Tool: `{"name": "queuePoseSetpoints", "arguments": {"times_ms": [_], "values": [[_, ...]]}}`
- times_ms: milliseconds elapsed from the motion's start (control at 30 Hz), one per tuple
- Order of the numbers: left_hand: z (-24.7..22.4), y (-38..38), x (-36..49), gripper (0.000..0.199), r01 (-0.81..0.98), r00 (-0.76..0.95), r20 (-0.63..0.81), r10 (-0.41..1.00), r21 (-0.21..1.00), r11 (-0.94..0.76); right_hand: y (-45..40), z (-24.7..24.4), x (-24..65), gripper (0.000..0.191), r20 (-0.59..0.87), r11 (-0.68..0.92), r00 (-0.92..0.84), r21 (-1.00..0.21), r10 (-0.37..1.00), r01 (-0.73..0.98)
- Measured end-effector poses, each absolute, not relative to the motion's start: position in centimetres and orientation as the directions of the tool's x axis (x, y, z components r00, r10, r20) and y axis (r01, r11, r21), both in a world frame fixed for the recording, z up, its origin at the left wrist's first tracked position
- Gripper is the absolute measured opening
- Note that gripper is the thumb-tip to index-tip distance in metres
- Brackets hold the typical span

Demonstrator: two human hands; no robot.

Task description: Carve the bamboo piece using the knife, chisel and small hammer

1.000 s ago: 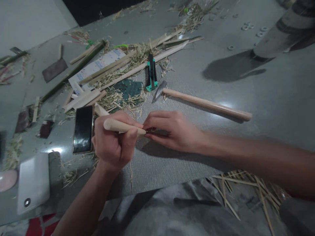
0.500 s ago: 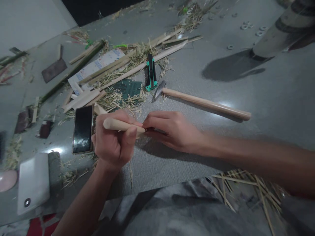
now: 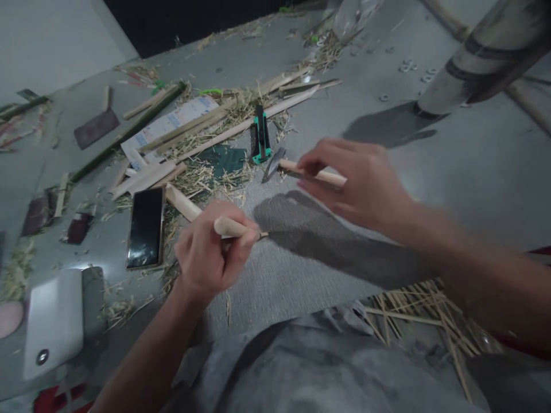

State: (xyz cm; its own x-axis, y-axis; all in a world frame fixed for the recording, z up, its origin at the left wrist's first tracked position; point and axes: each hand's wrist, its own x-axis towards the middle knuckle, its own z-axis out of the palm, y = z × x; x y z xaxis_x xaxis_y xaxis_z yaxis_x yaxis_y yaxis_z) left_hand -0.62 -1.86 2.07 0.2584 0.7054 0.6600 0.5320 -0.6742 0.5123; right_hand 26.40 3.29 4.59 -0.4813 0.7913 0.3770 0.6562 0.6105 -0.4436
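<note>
My left hand (image 3: 210,249) is closed around a pale, round-ended wooden stick (image 3: 228,227). A thin pale tip pokes out past its fingers over the grey textured mat (image 3: 267,281); whether it belongs to the stick I cannot tell. Beside that hand, a flat pale wood strip (image 3: 183,202) runs partly behind the knuckles. My right hand (image 3: 348,178) hovers above the wooden handle of a hammer (image 3: 290,164), thumb and fingers apart. It hides the far end of the handle, and no grip on it shows. The hammer's metal head points left.
A black and teal cutter (image 3: 260,135) lies beyond the hammer. Left of my left hand are a dark phone (image 3: 145,228) and a white power-bank-like device (image 3: 54,324). Shavings and bamboo strips (image 3: 249,123) litter the back. A thick pole (image 3: 460,74) slants at upper right.
My right hand has left the spot beside my left hand and moved up and right, over the hammer handle. My left hand has shifted slightly right with the wooden stick.
</note>
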Motion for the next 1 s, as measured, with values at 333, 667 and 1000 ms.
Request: {"name": "queuePoseSetpoints", "arguments": {"times_ms": [333, 667, 1000], "values": [[3.7, -2.5, 0.1, 0.015, 0.536, 0.345, 0.705, 0.62, 0.395, -0.747, 3.2, 1.5, 31.3, 0.026, 0.129, 0.367, -0.36, -0.036, 0.924, 0.929], [3.6, -2.1, 0.3, 0.022, 0.575, 0.323, 0.713, 0.622, 0.374, -0.727, -0.6, 9.1, 33.0, 0.045, 0.177, 0.307, -0.257, -0.369, 0.95, 0.877], [3.6, -1.7, 0.4, 0.022, 0.583, 0.348, 0.669, 0.657, 0.394, -0.71, -5.8, 16.7, 31.0, 0.04, 0.413, 0.558, -0.469, -0.123, 0.781, 0.821]]}}
